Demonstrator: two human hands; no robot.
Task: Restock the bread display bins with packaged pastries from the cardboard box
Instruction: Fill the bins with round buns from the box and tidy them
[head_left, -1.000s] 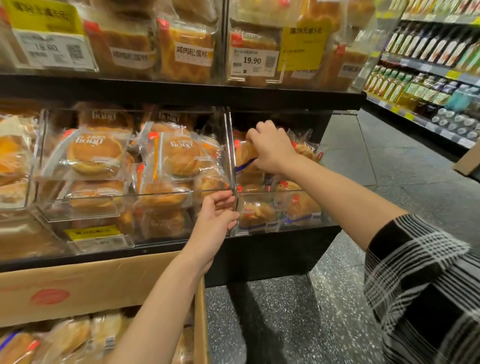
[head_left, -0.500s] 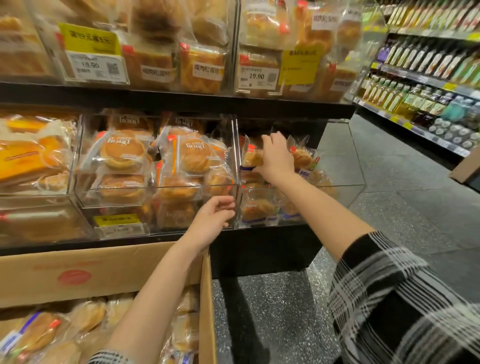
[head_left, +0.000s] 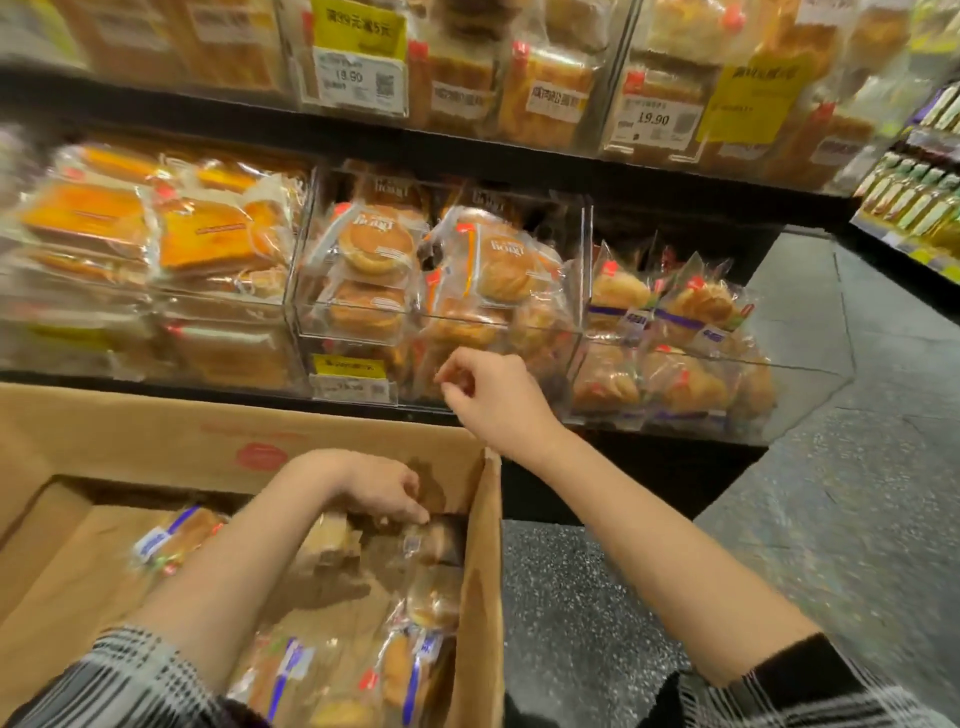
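I see the shelf (head_left: 519, 150) carrying clear bins (head_left: 436, 332) of pastries; the box (head_left: 156, 441) stands below it.

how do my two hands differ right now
The left hand reaches down into the cardboard box, fingers on the packaged pastries; the right hand hangs in front of the bins, above the box. The left touches stock; the right, loosely curled, holds nothing. Both forearms are bare.

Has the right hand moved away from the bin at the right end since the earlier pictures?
Yes. The right hand has come out of the right-end bin and now hangs empty in front of the middle bin, lower and further left, nearer the cardboard box.
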